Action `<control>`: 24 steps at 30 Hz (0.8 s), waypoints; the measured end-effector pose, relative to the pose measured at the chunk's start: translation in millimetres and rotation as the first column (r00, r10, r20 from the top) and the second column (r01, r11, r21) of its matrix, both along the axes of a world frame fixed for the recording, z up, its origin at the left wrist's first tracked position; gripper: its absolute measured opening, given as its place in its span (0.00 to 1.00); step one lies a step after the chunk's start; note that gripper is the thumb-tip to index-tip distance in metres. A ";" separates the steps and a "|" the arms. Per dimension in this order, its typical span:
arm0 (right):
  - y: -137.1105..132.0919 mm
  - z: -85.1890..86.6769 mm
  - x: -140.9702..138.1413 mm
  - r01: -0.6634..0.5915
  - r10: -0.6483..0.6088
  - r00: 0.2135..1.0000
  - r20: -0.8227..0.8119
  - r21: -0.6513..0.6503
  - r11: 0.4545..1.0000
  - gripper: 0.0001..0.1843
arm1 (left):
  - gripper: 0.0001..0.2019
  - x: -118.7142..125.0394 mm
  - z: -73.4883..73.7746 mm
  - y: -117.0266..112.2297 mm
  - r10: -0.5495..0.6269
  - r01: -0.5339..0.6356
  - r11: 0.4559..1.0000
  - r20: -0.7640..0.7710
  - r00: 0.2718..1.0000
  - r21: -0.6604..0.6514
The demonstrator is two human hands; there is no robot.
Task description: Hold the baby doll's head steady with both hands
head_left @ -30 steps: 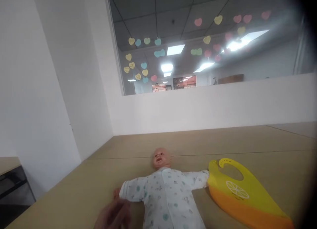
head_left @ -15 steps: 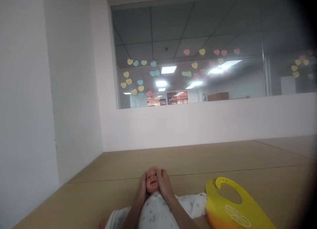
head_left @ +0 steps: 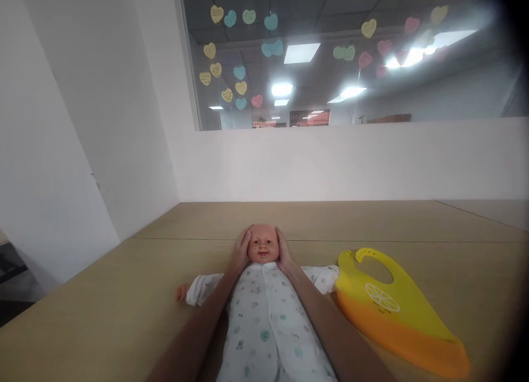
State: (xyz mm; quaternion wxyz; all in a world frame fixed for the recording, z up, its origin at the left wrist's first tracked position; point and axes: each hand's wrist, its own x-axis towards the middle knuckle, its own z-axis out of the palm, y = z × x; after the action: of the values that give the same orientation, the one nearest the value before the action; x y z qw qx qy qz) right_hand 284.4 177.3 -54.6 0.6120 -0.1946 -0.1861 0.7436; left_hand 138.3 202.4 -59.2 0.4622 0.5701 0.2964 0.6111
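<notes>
A baby doll (head_left: 264, 310) in a white printed suit lies on its back on the wooden surface, its arms spread to both sides. My left hand (head_left: 242, 252) is cupped against one side of the doll's head, fingers along its temple. On the other side, my right hand (head_left: 283, 251) presses in the same way, so the head is held between both palms. The doll's face shows between the hands. A yellow and orange bib (head_left: 399, 310) with a citrus slice print lies to the right, touching or slightly covering the doll's sleeve end.
The light wooden tabletop (head_left: 111, 294) reaches back to a white wall (head_left: 330, 164). Above it is a window (head_left: 314, 79) with heart-shaped notes on the glass. A wall corner (head_left: 119, 123) stands at the left, with a dark gap at the lower left.
The view has tilted down, showing more of the doll and bib. My right hand has shifted from over the doll's eye to the side of its head. My left hand stays beside the head.
</notes>
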 end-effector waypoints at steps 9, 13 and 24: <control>15.1 -10.4 6.0 0.378 -0.388 0.918 0.077 0.119 0.918 0.14 | 0.22 2.9 6.0 1.2 -0.077 0.143 0.972 0.323 0.943 -0.186; 4.6 1.4 3.0 0.181 -0.181 0.984 0.005 0.007 0.984 0.17 | 0.27 9.6 8.6 -7.2 -0.257 0.409 0.833 0.394 0.883 -0.374; 0.4 -5.8 0.4 -0.107 0.111 0.991 -0.076 0.052 0.993 0.35 | 0.36 8.6 7.5 -11.3 -0.363 0.569 0.693 0.467 0.806 -0.442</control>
State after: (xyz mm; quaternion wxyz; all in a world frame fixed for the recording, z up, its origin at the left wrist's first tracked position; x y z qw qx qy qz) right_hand 284.8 177.7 -60.3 0.5819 -0.1400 -0.1898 0.7783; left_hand 146.9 191.1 -51.7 0.7949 0.3487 0.2201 0.4451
